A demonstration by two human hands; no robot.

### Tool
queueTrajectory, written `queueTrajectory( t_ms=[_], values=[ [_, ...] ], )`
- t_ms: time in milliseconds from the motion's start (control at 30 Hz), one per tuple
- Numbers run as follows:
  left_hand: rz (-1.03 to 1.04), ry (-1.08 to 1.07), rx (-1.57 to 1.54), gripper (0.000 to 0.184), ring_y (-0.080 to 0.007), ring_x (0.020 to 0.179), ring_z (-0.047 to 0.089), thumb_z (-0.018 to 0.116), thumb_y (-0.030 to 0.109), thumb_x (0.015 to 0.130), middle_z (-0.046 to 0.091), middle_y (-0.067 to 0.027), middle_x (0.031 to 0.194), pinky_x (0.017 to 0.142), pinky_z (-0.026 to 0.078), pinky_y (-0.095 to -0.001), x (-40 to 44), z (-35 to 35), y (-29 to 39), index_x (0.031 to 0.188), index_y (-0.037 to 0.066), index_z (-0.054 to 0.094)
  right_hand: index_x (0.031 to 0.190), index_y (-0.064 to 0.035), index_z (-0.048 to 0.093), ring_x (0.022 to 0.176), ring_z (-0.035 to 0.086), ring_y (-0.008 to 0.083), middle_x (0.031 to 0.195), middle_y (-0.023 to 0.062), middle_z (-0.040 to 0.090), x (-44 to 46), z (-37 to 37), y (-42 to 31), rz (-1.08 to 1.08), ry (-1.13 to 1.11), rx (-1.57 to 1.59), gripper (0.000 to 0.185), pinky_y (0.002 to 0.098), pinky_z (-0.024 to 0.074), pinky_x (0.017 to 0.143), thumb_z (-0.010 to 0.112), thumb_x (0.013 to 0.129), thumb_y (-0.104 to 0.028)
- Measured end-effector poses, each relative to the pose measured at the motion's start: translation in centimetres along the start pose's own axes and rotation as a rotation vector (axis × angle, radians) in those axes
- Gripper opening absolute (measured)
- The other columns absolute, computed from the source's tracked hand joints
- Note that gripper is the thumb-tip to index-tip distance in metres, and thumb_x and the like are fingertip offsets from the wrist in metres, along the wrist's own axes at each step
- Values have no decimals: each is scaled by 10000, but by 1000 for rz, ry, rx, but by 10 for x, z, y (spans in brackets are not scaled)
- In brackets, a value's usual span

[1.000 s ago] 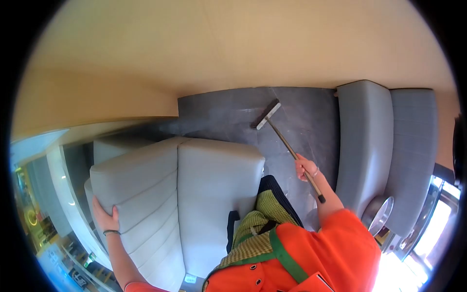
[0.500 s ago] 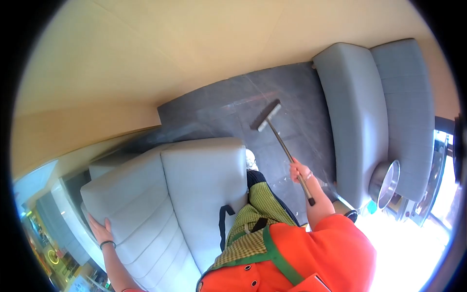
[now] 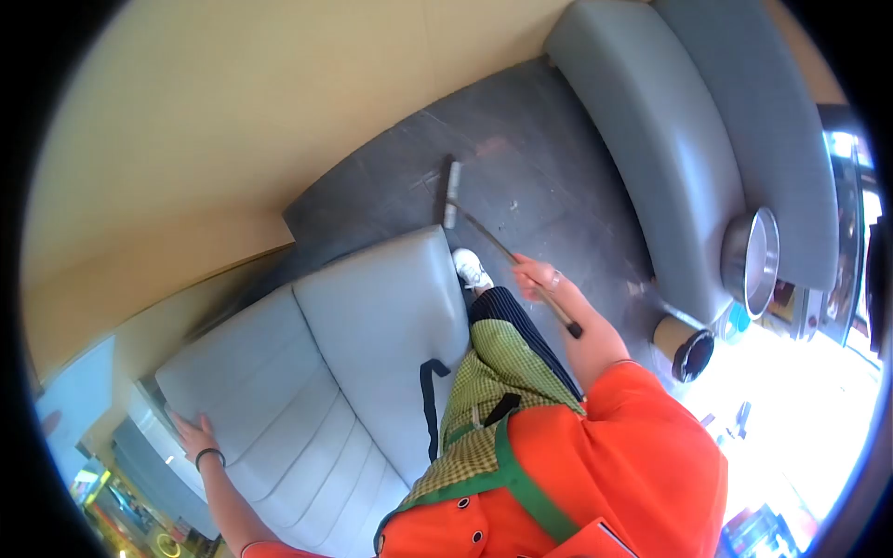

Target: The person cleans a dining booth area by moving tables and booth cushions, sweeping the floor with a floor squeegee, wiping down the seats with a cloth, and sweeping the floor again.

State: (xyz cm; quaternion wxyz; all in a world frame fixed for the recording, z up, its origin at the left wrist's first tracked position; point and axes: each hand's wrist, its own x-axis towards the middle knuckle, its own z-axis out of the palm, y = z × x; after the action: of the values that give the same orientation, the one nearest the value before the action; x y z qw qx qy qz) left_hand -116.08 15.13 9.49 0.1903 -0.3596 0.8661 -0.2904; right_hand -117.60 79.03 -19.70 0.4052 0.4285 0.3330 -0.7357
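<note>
My right hand (image 3: 537,276) is wrapped round the metal handle of a broom (image 3: 452,195), near the handle's dark end cap. The broom's narrow head rests on the dark grey floor (image 3: 549,177), just beyond the corner of a grey padded bench (image 3: 381,288). On the left, my left hand (image 3: 195,437) lies on the top edge of the bench's ribbed backrest, fingers apart and holding nothing. A white shoe (image 3: 472,269) shows on the floor between the bench and the broom handle.
A second grey bench (image 3: 651,139) curves along the right, with a metal bowl (image 3: 752,263) on it. Below the bowl stands a brown bin (image 3: 684,348) with a dark rim. A beige wall (image 3: 307,84) borders the floor at the back.
The view has turned, and the bin has come fully into sight. The broom head has swung left toward the bench corner and now stands nearly upright in view. My left hand stays on the backrest.
</note>
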Motion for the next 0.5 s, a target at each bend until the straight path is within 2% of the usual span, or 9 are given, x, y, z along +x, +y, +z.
queueTrajectory(
  t_ms=[33, 167, 233, 267, 300, 367, 433, 500],
  values=[
    [-64, -22, 37, 699, -265, 1154, 297, 461, 419, 760, 233, -56, 1309, 863, 319, -491, -5, -4, 8, 1293, 154, 94, 1277, -236, 137, 328, 311, 64, 459, -47, 341, -14, -23, 12, 33, 27, 53, 591, 215, 258, 288, 449, 795, -93],
    [-100, -42, 84, 680, -260, 1160, 289, 451, 417, 765, 229, -26, 1313, 848, 318, -520, -13, -11, 14, 1291, 157, 107, 1235, -303, 204, 337, 313, 53, 466, -42, 346, -90, -94, 59, 110, 186, 230, 545, 204, 246, 303, 448, 797, -90],
    [-145, 21, 60, 661, -271, 1167, 275, 436, 415, 769, 232, -72, 1307, 895, 299, -477, -1, 9, 14, 1284, 141, 126, 1200, -306, 259, 337, 312, 53, 468, -41, 345, -114, -117, 71, 134, 247, 362, 505, 202, 245, 310, 457, 793, -81],
    [-102, 94, 125, 666, -294, 1170, 263, 512, 311, 744, 234, -134, 1293, 940, 268, -419, 4, 27, 12, 1272, 109, 162, 1184, -300, 284, 337, 311, 54, 470, -41, 344, -127, -124, 76, 149, 271, 421, 487, 203, 246, 312, 463, 791, -76],
    [-102, 108, 119, 666, -294, 1170, 263, 512, 311, 744, 234, -134, 1293, 940, 268, -419, -10, 15, 20, 1272, 109, 162, 1184, -300, 284, 337, 311, 54, 470, -41, 344, -140, -132, 82, 139, 262, 428, 487, 203, 246, 312, 463, 791, -76],
    [278, 324, -123, 702, -312, 1175, 244, 590, 154, 672, 229, -178, 1283, 974, 224, -372, -52, 0, 46, 1253, 55, 208, 1177, -299, 299, 334, 309, 56, 463, -40, 335, -154, -141, 78, 185, 168, 618, 481, 204, 242, 305, 463, 790, -66],
    [508, 416, -313, 713, -325, 1176, 232, 610, 39, 601, 231, -171, 1285, 983, 203, -378, -83, -4, 72, 1223, 16, 262, 1185, -290, 294, 331, 304, 58, 458, -39, 327, -166, -127, 50, 87, 146, 598, 476, 204, 240, 302, 458, 794, -73],
    [636, 358, -421, 661, -334, 1176, 228, 596, 40, 601, 233, -189, 1279, 984, 192, -383, -117, -31, 114, 1190, -14, 301, 1204, -274, 280, 321, 293, 63, 442, -37, 309, -151, -110, 19, -48, 87, 533, 476, 206, 236, 293, 451, 801, -86]
  ],
)
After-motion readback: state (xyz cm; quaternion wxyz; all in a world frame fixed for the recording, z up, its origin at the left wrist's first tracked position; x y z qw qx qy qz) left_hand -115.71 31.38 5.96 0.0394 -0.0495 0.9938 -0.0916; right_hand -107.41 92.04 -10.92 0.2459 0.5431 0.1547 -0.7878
